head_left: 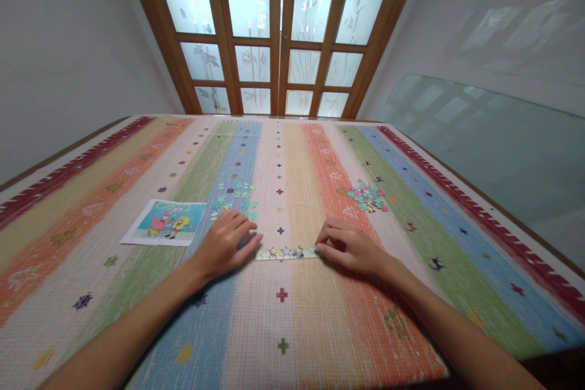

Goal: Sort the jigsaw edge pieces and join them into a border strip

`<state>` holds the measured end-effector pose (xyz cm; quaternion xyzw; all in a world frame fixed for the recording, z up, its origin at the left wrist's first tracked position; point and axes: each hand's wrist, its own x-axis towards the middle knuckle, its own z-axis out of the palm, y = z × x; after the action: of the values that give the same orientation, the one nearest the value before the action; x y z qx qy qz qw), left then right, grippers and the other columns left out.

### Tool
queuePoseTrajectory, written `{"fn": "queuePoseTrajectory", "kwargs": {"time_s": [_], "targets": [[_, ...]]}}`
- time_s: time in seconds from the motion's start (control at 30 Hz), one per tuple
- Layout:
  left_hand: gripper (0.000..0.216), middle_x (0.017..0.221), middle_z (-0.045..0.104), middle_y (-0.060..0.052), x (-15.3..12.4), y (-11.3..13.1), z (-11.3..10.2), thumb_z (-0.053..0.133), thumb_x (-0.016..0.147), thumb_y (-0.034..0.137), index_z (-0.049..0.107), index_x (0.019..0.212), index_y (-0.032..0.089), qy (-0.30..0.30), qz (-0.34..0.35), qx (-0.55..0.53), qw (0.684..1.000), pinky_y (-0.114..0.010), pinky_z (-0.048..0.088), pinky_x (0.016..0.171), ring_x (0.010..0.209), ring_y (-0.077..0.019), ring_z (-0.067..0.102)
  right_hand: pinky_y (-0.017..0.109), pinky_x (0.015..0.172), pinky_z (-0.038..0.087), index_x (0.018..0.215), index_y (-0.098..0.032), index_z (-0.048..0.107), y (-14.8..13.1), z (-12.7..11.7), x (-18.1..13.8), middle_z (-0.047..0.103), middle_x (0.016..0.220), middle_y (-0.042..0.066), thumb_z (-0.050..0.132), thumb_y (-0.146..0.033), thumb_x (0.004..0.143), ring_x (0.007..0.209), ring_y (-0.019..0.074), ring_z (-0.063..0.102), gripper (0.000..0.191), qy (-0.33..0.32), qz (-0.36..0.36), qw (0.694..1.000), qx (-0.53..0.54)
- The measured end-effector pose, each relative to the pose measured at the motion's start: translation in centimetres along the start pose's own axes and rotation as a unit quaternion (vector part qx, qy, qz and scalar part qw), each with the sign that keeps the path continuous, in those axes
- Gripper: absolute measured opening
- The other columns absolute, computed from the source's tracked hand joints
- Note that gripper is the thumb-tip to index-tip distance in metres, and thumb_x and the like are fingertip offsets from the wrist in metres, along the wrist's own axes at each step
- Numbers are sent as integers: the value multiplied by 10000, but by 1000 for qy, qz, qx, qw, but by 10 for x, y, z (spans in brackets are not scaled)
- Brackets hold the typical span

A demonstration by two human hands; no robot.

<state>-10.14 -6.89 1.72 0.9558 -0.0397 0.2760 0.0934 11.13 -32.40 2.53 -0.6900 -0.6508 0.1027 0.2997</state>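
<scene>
A short row of joined puzzle pieces (286,252) lies on the striped cloth between my hands. My left hand (225,244) rests palm down at the strip's left end, fingertips touching it. At the right end my right hand (350,247) presses its fingertips against the strip. Several loose teal pieces (237,198) are scattered just beyond my left hand. A heap of mixed pieces (366,196) sits beyond my right hand. Neither hand lifts anything.
A printed cartoon reference picture (166,222) lies to the left of my left hand. The striped cloth (283,329) covers the table; a glass surface (503,152) lies to the right. Wooden glass-paned doors (278,36) stand behind the far edge.
</scene>
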Motion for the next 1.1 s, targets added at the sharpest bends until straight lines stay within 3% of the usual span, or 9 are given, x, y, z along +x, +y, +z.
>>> {"fn": "queuePoseTrajectory", "kwargs": {"time_s": [0.17,0.4,0.57,0.87,1.1], "targets": [[264,1102,700,-104,-4,-28,0,532,1004,379,647,1145,188,4,-78,60,995,-473,472,934,1047,-290,562,328,718,447,840,-189,631,5,-2,2,628,808,56,473,-260,1007,758,178,571,241,49,14,998,-22],[487,1499,548,-113,-12,-43,7,439,1039,519,541,1421,235,-104,-74,60,990,-584,365,1103,1407,-364,407,315,662,415,764,-194,582,8,-1,2,594,723,32,484,-260,1004,688,161,546,268,105,1,994,-37],[490,1493,561,-103,-12,-44,8,404,1048,529,572,1405,237,-128,-93,54,986,-606,358,1105,1398,-369,420,314,629,381,702,-199,546,8,0,2,543,670,18,480,-267,1008,642,152,500,320,114,-8,992,-51],[458,1293,644,-112,-8,-40,5,364,1057,486,666,1280,225,-95,-120,27,988,-543,427,1036,1173,-309,514,315,600,345,654,-206,510,8,-1,2,507,631,5,495,-257,987,605,146,466,337,127,-9,989,-71],[520,1264,639,-141,-7,-39,4,342,1059,492,707,1248,174,-83,-155,-28,984,-553,426,1056,1173,-305,520,309,604,356,654,-203,519,9,0,2,519,636,10,491,-263,987,611,146,473,340,118,-2,991,-66]]}}
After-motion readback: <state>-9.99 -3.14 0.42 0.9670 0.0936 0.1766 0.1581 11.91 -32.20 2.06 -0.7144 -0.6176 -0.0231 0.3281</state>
